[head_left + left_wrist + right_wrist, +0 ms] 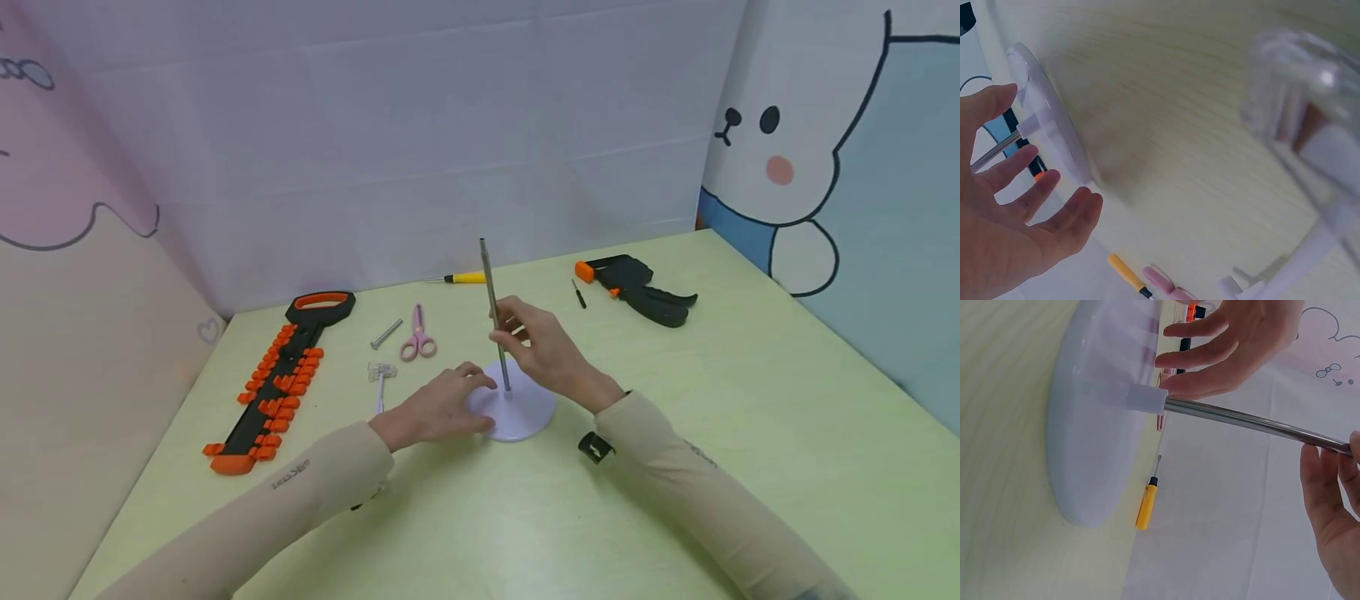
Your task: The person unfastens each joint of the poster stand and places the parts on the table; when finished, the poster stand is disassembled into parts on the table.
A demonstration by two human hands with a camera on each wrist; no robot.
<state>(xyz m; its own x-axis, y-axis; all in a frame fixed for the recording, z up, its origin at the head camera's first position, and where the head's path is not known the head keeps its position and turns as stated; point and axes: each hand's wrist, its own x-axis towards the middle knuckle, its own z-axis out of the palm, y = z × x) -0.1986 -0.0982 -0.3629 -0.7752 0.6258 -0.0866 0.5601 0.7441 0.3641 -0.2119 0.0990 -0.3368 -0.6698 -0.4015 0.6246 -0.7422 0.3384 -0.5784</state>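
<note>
A round white base lies flat on the table, with a slim metal rod standing slightly tilted from the short collar at its centre. My right hand pinches the rod between thumb and fingertips, partway up; the right wrist view shows the rod meeting the collar. At the base's left side is my left hand, its fingers spread and gently bent around the rim. In the left wrist view those fingers are apart from one another, and whether they touch the base cannot be told.
Left of the hands lie pink scissors, a metal bolt, a white stick with a clear head and a black-orange rack. Toward the back are a yellow screwdriver, a small black screwdriver and a black-orange clamp.
</note>
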